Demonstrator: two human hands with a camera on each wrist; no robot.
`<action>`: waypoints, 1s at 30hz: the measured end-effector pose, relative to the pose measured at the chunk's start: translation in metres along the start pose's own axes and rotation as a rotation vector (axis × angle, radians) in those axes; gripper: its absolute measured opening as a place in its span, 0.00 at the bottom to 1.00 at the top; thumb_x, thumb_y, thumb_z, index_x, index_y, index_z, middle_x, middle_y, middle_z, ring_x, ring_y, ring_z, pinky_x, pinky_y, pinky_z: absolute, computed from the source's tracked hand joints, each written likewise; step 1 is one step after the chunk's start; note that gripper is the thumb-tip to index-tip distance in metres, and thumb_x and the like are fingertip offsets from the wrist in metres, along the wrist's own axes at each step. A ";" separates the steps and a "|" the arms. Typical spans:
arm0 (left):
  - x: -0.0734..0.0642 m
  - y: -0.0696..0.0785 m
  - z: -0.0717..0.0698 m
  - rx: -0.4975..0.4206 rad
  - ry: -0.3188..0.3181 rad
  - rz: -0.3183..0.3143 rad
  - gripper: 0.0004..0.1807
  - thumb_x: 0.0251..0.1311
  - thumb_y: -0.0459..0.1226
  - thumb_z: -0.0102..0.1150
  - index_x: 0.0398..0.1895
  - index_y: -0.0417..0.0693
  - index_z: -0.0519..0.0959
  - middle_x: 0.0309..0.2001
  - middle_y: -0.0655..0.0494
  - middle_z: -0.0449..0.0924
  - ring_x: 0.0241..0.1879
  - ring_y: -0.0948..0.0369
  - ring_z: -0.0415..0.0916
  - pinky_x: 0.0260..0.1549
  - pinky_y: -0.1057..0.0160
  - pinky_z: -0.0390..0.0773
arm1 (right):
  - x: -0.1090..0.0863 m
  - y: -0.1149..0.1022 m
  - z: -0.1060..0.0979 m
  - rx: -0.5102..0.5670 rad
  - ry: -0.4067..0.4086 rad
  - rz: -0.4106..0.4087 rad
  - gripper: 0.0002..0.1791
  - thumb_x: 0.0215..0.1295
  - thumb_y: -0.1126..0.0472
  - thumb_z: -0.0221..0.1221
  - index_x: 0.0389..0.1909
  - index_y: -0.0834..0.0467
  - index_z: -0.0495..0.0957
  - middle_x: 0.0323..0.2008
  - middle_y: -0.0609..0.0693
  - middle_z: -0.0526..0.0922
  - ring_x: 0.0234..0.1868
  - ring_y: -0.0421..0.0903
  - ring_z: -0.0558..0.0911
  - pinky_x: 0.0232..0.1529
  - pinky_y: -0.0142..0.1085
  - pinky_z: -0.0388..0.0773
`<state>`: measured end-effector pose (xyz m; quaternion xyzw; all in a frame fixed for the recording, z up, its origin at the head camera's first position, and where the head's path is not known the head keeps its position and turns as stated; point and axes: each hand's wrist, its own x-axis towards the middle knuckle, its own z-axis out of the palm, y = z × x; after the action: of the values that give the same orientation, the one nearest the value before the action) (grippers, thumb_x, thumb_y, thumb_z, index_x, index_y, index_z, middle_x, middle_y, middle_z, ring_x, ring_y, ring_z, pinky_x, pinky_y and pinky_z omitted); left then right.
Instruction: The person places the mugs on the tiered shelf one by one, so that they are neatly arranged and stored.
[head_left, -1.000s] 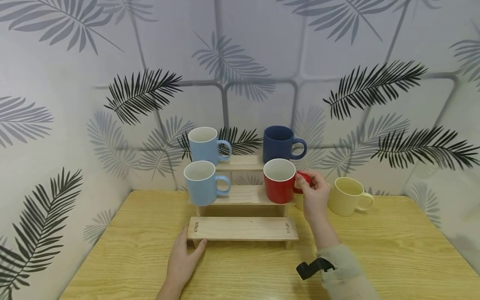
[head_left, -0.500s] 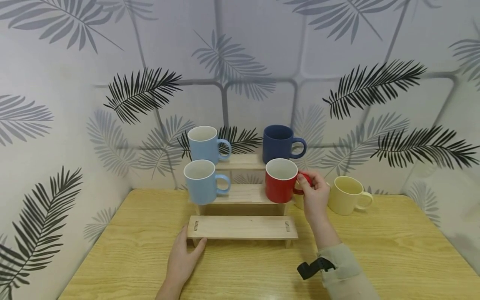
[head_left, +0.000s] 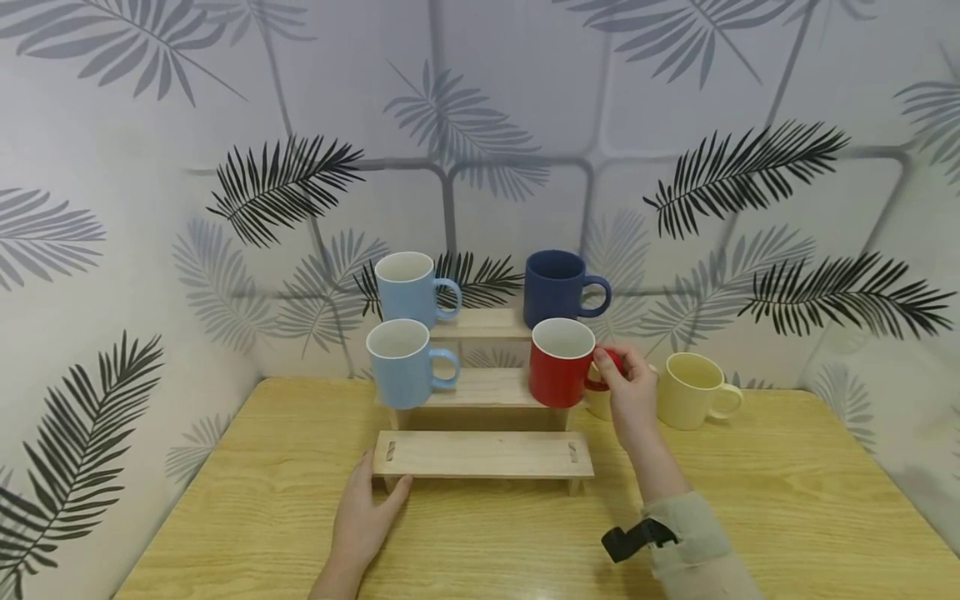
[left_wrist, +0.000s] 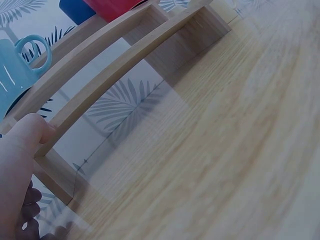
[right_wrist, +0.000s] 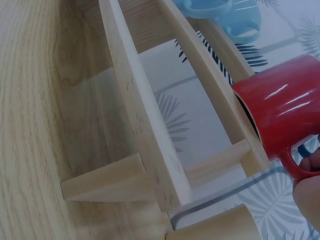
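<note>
My right hand point(head_left: 634, 398) pinches the handle of a red mug point(head_left: 559, 379) with a white inside. The mug is upright at the right end of the middle step of a wooden three-step rack point(head_left: 483, 455); in the right wrist view, a dark line shows under part of its base point(right_wrist: 280, 107). My left hand point(head_left: 365, 512) grips the left end of the lowest step, thumb point(left_wrist: 32, 131) at its front edge and fingers curled beside the leg. A light blue mug point(head_left: 400, 371) stands at the left of the middle step.
Another light blue mug point(head_left: 405, 287) and a dark blue mug point(head_left: 555, 292) stand on the top step. On the wooden table point(head_left: 757, 500), right of the rack, is a yellow mug point(head_left: 688, 396). A second yellow one point(head_left: 598, 403) is mostly hidden behind the red mug and hand.
The red mug has shifted slightly right along the middle step, held by my right hand. My right forearm has moved a little right. My left hand keeps its place on the rack.
</note>
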<state>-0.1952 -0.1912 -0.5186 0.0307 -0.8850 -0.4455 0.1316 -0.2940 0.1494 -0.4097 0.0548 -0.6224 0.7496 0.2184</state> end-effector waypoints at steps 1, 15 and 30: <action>0.000 0.000 0.000 0.000 0.001 -0.001 0.48 0.60 0.60 0.56 0.72 0.38 0.54 0.70 0.37 0.56 0.69 0.42 0.53 0.65 0.42 0.55 | 0.000 0.000 -0.001 -0.003 -0.005 0.003 0.05 0.67 0.66 0.58 0.33 0.53 0.79 0.29 0.43 0.78 0.33 0.41 0.74 0.32 0.28 0.77; 0.000 0.000 0.000 0.001 0.010 -0.001 0.48 0.60 0.58 0.58 0.72 0.36 0.54 0.70 0.37 0.56 0.69 0.42 0.53 0.66 0.43 0.55 | 0.000 0.005 -0.027 -0.063 -0.217 -0.051 0.24 0.75 0.56 0.46 0.59 0.74 0.67 0.41 0.42 0.80 0.46 0.45 0.76 0.52 0.30 0.73; 0.000 0.001 0.000 -0.013 0.007 -0.005 0.48 0.60 0.59 0.57 0.72 0.37 0.54 0.70 0.37 0.56 0.69 0.42 0.53 0.65 0.42 0.55 | -0.002 0.007 -0.079 -0.447 -0.132 -0.058 0.23 0.76 0.57 0.45 0.62 0.70 0.67 0.57 0.61 0.74 0.49 0.27 0.70 0.49 0.17 0.66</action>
<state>-0.1948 -0.1904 -0.5181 0.0335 -0.8817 -0.4513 0.1337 -0.2800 0.2239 -0.4345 0.0717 -0.7841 0.5812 0.2055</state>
